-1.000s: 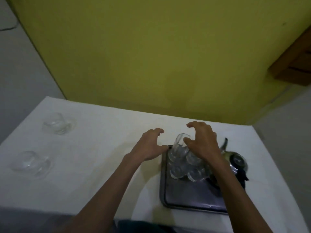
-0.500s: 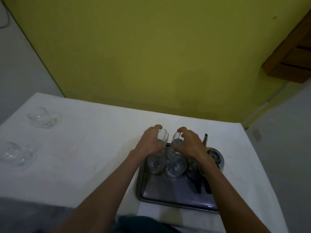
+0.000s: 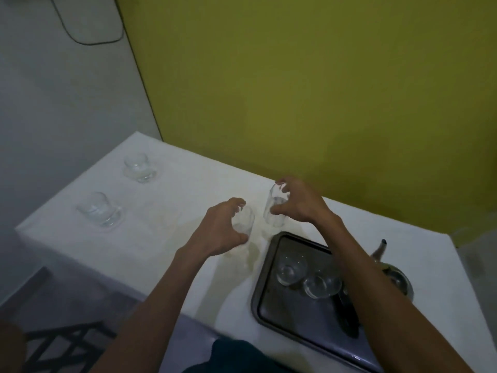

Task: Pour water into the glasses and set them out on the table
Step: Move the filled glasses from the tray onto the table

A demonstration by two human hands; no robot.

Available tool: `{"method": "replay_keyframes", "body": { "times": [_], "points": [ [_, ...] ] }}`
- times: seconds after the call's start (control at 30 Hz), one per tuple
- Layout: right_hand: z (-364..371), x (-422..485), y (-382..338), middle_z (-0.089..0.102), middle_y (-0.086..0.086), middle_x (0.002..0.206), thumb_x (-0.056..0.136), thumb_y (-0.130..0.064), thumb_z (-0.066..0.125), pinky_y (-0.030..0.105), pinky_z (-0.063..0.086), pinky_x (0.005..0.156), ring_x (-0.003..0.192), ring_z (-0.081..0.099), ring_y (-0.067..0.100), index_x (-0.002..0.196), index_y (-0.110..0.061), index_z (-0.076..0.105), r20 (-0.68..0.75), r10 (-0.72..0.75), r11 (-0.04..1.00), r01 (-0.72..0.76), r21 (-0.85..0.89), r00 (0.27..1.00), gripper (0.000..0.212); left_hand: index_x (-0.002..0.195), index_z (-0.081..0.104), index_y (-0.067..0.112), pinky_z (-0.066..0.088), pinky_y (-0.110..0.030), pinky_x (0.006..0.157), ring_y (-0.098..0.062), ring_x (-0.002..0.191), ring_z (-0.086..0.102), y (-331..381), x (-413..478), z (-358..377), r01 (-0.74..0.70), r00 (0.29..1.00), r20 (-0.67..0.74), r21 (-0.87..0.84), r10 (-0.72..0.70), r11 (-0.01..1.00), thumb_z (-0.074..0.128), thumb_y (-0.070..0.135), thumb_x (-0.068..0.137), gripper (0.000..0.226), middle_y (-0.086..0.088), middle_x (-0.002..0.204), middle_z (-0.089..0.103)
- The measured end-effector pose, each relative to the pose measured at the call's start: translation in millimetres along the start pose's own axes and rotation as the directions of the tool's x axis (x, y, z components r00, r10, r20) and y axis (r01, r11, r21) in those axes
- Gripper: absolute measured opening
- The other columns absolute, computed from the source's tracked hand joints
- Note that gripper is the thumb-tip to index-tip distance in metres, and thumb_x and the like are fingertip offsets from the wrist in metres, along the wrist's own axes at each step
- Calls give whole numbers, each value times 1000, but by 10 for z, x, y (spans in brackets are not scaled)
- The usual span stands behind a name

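The left hand (image 3: 219,230) is wrapped around a small glass (image 3: 244,219), and the right hand (image 3: 297,204) grips a taller glass (image 3: 274,210) from above and the side; both glasses are held over the white tabletop (image 3: 188,189), just beyond the near-left corner of a dark tray (image 3: 295,319). The two held glasses sit close beside each other without clearly touching. Under the right forearm, two more glasses (image 3: 291,267) (image 3: 321,285) stand on the tray, partly covered by the arm. To the right of that arm a metal kettle (image 3: 395,275) stands at the tray's far edge, its spout pointing up and away. Well off to the left of the left hand, two glasses (image 3: 139,166) (image 3: 99,212) already stand on the tabletop, apart from one another. The stretch of cloth between them and the hands is bare. A yellow wall (image 3: 309,90) rises behind the tabletop.
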State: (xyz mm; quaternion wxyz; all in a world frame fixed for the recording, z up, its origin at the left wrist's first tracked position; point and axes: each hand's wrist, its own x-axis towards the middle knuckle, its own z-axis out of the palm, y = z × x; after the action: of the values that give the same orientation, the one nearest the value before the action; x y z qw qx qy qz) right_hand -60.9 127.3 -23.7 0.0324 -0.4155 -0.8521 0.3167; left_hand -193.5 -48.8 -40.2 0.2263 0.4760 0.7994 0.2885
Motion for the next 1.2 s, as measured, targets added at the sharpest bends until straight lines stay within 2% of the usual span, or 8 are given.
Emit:
{"method": "replay_keyframes", "body": {
  "times": [0.23,0.5,0.63,0.73,0.9,1.0,1.1,1.2],
  "points": [
    [482,471,-424,59,7,132,66,-29,88,45,53,92,118,58,28,135,-19,54,62,-99,991,103,-81,993,78,134,48,19,47,-27,91,-21,113,56,-470,-326,1,111,994,20,0,-111,994,78,21,64,76,-4,126,59],
    [729,715,-480,58,13,135,66,-27,86,46,52,96,120,57,30,139,-17,49,45,-39,998,41,-53,998,83,138,38,24,44,-29,97,-22,122,50,-629,-343,-46,144,986,81,-8,-142,990,81,30,66,84,-2,134,51],
    [711,663,-455,50,16,143,64,-33,91,49,51,99,128,52,32,148,-14,38,62,-4,999,6,-35,998,101,148,22,28,28,-38,115,-21,147,15,-544,-296,-89,89,990,101,61,-95,994,79,46,65,102,-2,159,15],
    [595,474,-366,43,15,151,66,-31,91,48,49,100,133,47,33,153,-13,30,48,22,998,-19,-61,999,108,148,23,25,16,-39,119,-21,149,2,-332,-220,-95,-59,998,38,159,54,986,75,47,72,95,-2,161,7],
    [367,-136,155,44,15,146,78,-20,77,43,44,100,137,35,35,152,-16,31,-1,207,965,-204,-164,978,87,145,35,19,19,-36,119,-23,148,11,40,-92,137,-249,967,105,199,232,948,72,43,79,79,-5,160,12],
    [367,-543,435,45,13,144,80,-27,78,45,40,103,138,32,36,150,-18,33,38,316,932,-302,-202,948,84,144,38,19,28,-36,114,-22,146,19,183,-68,385,-303,928,274,167,251,938,72,44,77,79,-4,159,20],
    [467,-833,640,48,11,139,75,-40,77,48,41,104,133,37,37,144,-21,38,66,391,899,-366,-240,918,81,143,38,25,42,-35,101,-24,135,39,273,-45,679,-341,873,413,134,260,931,75,42,74,80,-2,150,33],
    [571,-1046,782,45,14,146,72,-48,74,50,39,108,135,39,40,144,-20,39,69,434,876,-403,-265,898,84,147,29,21,46,-42,101,-29,133,42,260,-2,1017,-330,840,505,181,201,927,73,35,75,85,-4,150,31]
  ]
}}
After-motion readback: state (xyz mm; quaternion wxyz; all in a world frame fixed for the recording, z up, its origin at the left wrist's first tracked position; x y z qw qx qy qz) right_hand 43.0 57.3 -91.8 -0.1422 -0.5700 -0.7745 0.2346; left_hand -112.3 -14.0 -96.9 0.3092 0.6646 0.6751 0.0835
